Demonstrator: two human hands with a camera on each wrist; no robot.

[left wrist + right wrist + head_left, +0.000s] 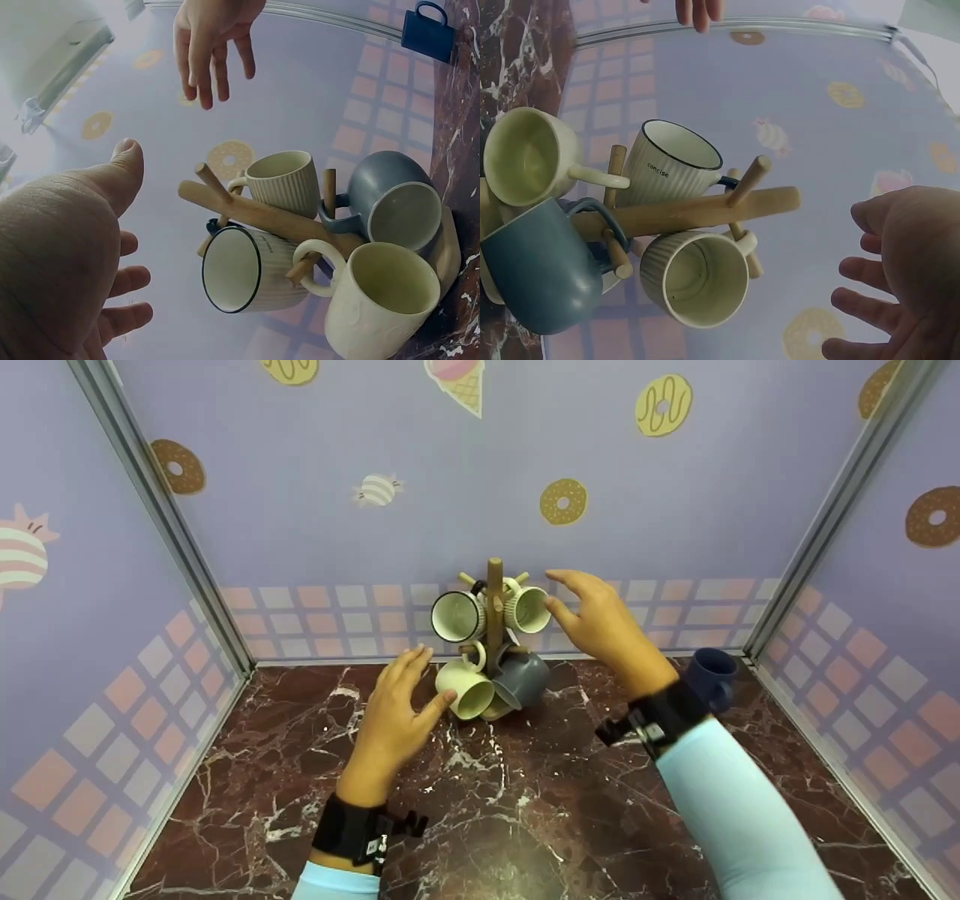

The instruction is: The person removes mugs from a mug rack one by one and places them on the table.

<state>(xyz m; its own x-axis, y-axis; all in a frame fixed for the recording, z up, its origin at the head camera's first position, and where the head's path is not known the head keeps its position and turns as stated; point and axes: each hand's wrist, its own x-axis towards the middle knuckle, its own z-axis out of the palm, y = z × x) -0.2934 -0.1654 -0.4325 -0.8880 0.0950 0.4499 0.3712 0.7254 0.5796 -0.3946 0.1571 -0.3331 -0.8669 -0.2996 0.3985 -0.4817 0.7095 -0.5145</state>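
Note:
A wooden mug tree (495,577) stands near the back wall with mugs hung on its pegs. Up top hang a white ribbed mug with a dark rim (456,616) and a cream ribbed mug (529,609). Below them are a plain cream mug (465,687) and a grey-blue mug (528,681). My left hand (397,705), fingers spread and holding nothing, is left of the lower cream mug; the left wrist view shows a gap between them. Beside the cream ribbed mug is my right hand (596,615), apart from it in the right wrist view, fingers loosely extended.
A dark blue mug (712,675) stands on the table at the right rear, beyond my right wrist. The dark red marbled table (495,825) is enclosed by lilac panels (360,532) at the back and both sides.

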